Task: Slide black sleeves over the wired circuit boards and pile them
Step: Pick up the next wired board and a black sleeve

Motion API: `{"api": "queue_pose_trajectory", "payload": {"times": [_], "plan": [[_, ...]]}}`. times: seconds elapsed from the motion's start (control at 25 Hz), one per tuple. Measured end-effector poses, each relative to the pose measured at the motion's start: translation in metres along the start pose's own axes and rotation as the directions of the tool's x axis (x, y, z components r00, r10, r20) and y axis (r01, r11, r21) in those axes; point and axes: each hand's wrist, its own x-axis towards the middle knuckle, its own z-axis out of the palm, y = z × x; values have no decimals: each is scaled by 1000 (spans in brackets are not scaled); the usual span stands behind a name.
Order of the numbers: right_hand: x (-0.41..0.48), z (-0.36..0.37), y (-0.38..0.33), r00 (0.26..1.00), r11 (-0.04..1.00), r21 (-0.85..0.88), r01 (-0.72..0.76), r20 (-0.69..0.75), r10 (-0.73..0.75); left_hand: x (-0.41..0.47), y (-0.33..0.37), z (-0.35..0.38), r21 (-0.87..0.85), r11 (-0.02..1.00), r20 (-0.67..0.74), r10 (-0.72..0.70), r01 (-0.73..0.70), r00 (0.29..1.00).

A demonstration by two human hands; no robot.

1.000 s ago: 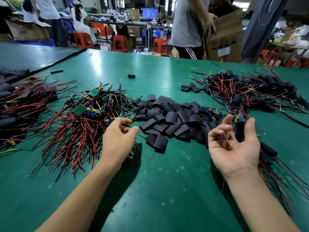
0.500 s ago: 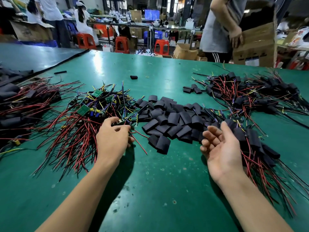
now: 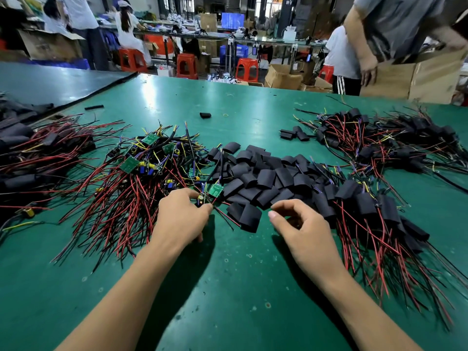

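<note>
A heap of bare green circuit boards (image 3: 141, 168) with red, black and yellow wires lies left of centre on the green table (image 3: 228, 287). My left hand (image 3: 182, 216) pinches one wired board (image 3: 215, 190) at the heap's near right edge. Loose black sleeves (image 3: 263, 178) are piled in the middle. My right hand (image 3: 301, 229) hovers just in front of the sleeves, fingers loosely curled and holding nothing. Sleeved boards (image 3: 372, 209) with trailing wires are stacked to its right.
Another pile of sleeved boards (image 3: 395, 140) lies at the far right, and a dark pile (image 3: 33, 158) at the far left. A stray sleeve (image 3: 205, 115) sits further back. A person (image 3: 390, 29) stands by cardboard boxes (image 3: 415, 77) beyond the table's far edge.
My right hand turned palm-down and moved left from the sleeved stack toward the loose sleeves. My left hand reached slightly right and took hold of a wired board.
</note>
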Motion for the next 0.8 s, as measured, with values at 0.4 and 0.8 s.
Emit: {"api": "queue_pose_trajectory", "payload": {"times": [0.4, 0.8], "plan": [[-4, 0, -1, 980, 973, -186, 138, 169, -107, 4, 3, -9, -130, 988, -325, 31, -77, 945], [-8, 5, 10, 880, 730, -541, 419, 441, -178, -2, 31, -25, -865, 418, 232, -154, 277, 960]]}}
